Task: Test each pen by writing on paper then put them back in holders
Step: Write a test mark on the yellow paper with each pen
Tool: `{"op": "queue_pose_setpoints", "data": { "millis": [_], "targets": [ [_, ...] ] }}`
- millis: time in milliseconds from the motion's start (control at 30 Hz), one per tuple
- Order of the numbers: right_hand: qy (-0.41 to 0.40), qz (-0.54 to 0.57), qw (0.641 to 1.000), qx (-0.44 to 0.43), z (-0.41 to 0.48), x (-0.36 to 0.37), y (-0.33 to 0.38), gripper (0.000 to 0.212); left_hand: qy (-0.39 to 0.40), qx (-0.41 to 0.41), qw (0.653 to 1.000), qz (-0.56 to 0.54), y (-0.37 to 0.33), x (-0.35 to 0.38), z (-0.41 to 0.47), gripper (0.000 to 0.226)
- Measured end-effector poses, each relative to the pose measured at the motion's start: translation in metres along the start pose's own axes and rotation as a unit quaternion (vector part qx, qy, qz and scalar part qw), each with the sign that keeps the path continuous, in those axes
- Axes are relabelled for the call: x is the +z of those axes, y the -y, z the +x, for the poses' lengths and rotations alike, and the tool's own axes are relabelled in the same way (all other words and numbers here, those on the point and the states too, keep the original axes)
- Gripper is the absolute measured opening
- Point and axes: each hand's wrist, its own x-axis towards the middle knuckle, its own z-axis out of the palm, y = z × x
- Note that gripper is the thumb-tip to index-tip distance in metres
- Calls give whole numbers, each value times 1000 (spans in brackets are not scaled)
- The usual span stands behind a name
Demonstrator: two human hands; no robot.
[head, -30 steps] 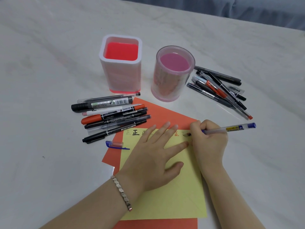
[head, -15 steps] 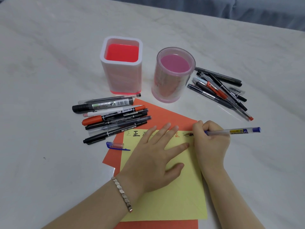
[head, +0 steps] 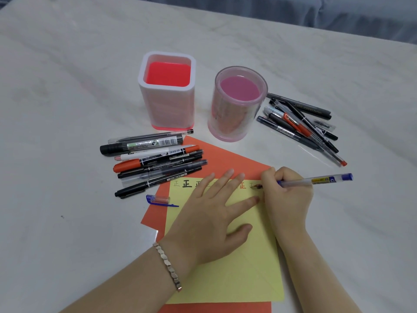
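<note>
Right fingers (head: 268, 175): curled round the blue-ended pen (head: 316, 180), pinching its barrel close to the tip.
Right hand (head: 287, 197): rests at the right edge of the yellow sheet (head: 237, 274); the pen tip sits at the sheet's far right corner.
Left fingers (head: 225, 179): straight and spread, pressed flat on the yellow sheet, gripping nothing.
Left hand (head: 209, 215): pins the sheet, and covers the middle of the written row along its far edge.
Blue cap (head: 158, 199): lies loose just left of the yellow sheet, at the edge of the orange sheet (head: 221, 157) underneath.
Left group of pens (head: 155, 159): lies on the table (head: 67, 109), beyond the cap.
Right pile of pens (head: 302, 125): lies crossed, far right.
Square holder (head: 168, 91) and round holder (head: 237, 105): upright at the far side, with no pens inside; you have judged none returned yet.
Risk, smearing: your left fingers lie over fresh marks, so sliding them could drag wet ink.
Risk, overrun: the tip is at the corner; a long stroke could leave the yellow sheet.
Risk, sheet slip: lifting your left hand mid-stroke would free the paper.
Risk, cap: holstering the pen uncapped would leave the cap behind and the tip drying.
</note>
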Motion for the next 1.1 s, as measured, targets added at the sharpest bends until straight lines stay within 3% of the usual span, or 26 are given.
{"op": "queue_pose_setpoints", "data": {
  "millis": [400,600,767,967,1100],
  "targets": [
    [-23,-13,1000,10,0,-1,-2,33,-7,9,1000,4,2,1,-1,46],
    [-51,70,994,61,2,-11,7,39,4,13,1000,8,2,0,-1,44],
    [-3,96,990,102,-6,-37,16,40,11,21,999,28,0,-2,-2,41],
    [65,57,992,96,-19,-60,25,42,-104,40,994,-4,0,-16,-14,25],
    [95,58,990,92,-25,-62,33,39,-155,-25,987,28,27,-38,-36,30]
  ]
}}
